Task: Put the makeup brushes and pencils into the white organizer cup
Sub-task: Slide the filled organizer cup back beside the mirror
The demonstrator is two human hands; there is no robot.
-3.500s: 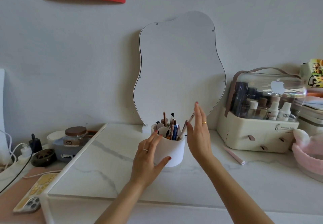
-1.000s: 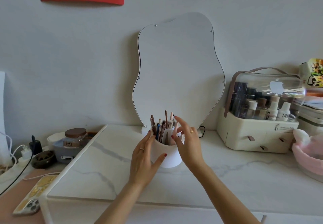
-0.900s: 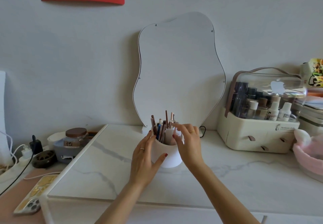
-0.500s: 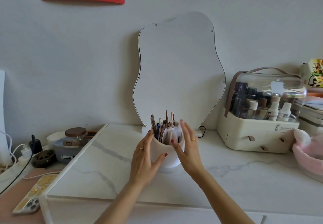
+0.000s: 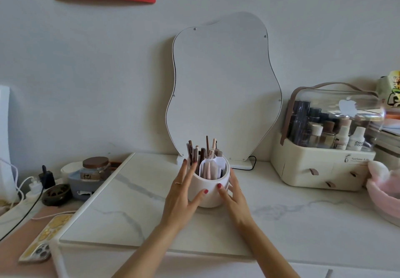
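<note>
Left hand (image 5: 183, 193) and right hand (image 5: 235, 194) press the cup (image 5: 211, 198), fingers spread nearly straight.
Smooth, round, white cup on veined marble top (image 5: 285, 208); slim pencils (image 5: 202, 153) stand inside.

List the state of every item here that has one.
white organizer cup, upright, held between both hands.
brushes and pencils, standing in the cup.
left hand, flat against the cup's side.
right hand, flat against the other side.
jar, lid on.
cosmetics case, drawers shut.
phone, face down.
</note>
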